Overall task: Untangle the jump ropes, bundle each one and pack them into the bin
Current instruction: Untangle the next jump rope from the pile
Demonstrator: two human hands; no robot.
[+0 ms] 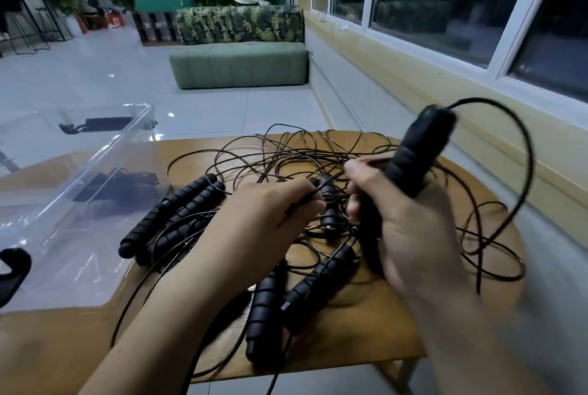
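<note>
My right hand (410,229) grips a stiff, ridged handle (413,156) while my left hand (254,223) pinches the thin, springy cord (305,199), likely to snag.

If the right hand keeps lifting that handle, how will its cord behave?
Likely springy rather than limp: the cord arcs up from the raised handle in the right hand and holds its curve. It will probably drag neighbours, since the tangle on the table crosses over itself. Loose handles look round and may roll.
</note>
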